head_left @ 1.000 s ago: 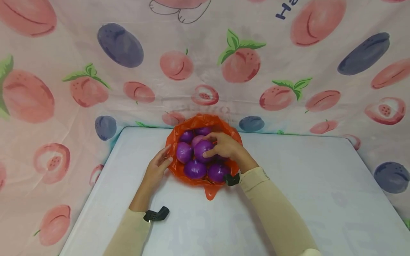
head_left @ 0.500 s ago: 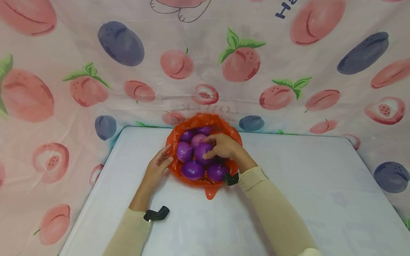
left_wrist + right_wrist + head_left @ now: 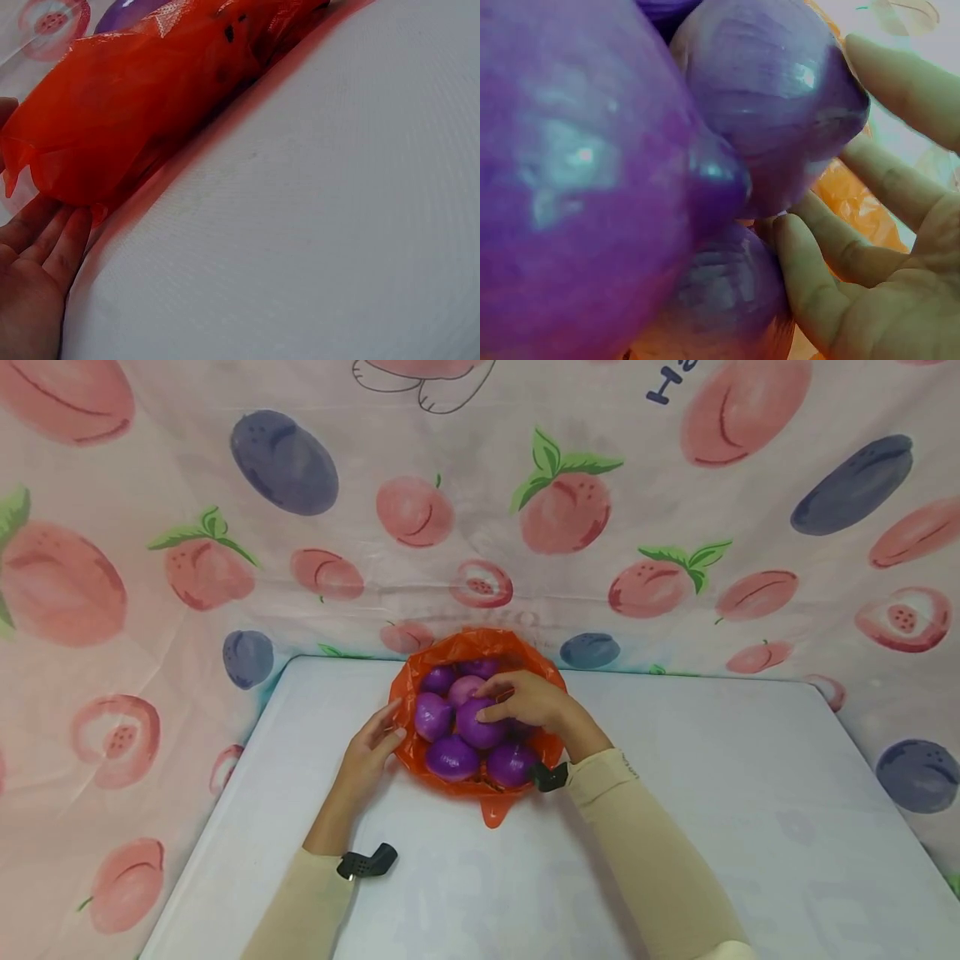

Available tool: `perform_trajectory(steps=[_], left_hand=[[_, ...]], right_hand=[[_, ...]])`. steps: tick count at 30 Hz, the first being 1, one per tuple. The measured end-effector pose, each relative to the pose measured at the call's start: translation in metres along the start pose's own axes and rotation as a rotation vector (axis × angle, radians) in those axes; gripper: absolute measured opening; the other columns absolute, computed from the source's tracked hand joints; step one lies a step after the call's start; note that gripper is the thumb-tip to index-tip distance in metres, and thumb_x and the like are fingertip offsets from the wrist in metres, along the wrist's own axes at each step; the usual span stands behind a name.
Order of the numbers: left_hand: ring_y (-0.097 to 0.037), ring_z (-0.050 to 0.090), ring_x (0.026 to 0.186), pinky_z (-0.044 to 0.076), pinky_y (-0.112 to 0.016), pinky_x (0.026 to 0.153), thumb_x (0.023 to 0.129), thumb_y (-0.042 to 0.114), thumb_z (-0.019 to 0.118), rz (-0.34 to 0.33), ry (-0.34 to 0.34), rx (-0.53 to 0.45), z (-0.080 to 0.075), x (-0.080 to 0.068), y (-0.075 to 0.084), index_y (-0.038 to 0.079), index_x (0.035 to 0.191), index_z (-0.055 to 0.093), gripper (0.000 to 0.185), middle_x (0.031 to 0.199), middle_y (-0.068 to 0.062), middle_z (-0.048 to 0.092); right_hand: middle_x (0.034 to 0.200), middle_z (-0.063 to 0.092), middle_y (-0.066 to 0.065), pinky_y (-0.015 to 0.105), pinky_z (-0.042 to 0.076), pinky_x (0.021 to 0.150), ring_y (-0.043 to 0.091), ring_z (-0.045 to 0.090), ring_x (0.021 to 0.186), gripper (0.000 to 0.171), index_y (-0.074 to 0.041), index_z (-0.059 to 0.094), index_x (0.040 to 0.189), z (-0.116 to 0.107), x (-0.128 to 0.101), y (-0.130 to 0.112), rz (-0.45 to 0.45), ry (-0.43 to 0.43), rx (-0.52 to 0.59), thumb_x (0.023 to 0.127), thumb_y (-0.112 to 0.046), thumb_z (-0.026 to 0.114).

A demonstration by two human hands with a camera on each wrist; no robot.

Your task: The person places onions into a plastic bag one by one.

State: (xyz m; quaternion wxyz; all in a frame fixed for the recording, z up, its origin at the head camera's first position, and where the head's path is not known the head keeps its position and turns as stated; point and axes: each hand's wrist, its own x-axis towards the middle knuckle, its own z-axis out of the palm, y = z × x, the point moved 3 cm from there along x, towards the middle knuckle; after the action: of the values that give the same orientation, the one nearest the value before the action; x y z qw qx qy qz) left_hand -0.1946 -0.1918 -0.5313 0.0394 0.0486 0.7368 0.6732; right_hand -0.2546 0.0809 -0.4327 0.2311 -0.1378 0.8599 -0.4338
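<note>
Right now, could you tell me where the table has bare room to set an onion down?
The table is bare right of the right hand and left of the left hand, out to its edges. The orange bag is crowded with purple onions.

Onions (image 3: pixel 480 722) lie in the bag (image 3: pixel 408 681) on the table (image 3: pixel 750 793).

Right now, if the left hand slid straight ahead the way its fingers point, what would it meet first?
The orange bag: the left hand already touches its side. The purple onions lie just behind that wall, though depth is unclear.
</note>
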Motion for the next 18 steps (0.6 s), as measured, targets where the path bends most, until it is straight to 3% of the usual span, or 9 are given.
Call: perform_trajectory(steps=[3,10,18], left_hand=[[-0.024,0.049,0.138,0.051,-0.027,0.103,0.104,0.032,0.059,-0.004,-0.001,-0.006,0.0005,-0.0001,0.0012,0.033,0.154,0.044,0.053,0.157,-0.001,0.045],[-0.025,0.049,0.138,0.051,-0.023,0.102,0.104,0.031,0.060,-0.006,0.007,-0.002,-0.0004,0.0013,-0.0008,0.033,0.154,0.045,0.052,0.157,-0.001,0.046],[-0.024,0.049,0.139,0.050,-0.033,0.107,0.103,0.036,0.060,-0.009,0.005,0.019,-0.0011,0.0003,0.0010,0.035,0.154,0.044,0.053,0.157,0.000,0.046]], right_hand=[[0.133,0.065,0.005,0.051,0.044,0.113,0.029,0.054,0.128,0.038,-0.018,0.072,0.125,-0.0016,-0.0001,-0.0001,0.011,0.001,-0.013,0.088,-0.025,0.080],[0.121,0.070,0.009,0.042,0.051,0.099,0.027,0.058,0.111,0.027,-0.014,0.078,0.113,-0.0025,0.0030,0.0010,0.039,0.071,-0.108,0.087,-0.018,0.080],[0.123,0.070,0.006,0.045,0.049,0.105,0.027,0.058,0.117,0.029,-0.015,0.077,0.115,-0.0027,0.0050,0.0041,0.052,0.065,-0.053,0.087,-0.021,0.081]])
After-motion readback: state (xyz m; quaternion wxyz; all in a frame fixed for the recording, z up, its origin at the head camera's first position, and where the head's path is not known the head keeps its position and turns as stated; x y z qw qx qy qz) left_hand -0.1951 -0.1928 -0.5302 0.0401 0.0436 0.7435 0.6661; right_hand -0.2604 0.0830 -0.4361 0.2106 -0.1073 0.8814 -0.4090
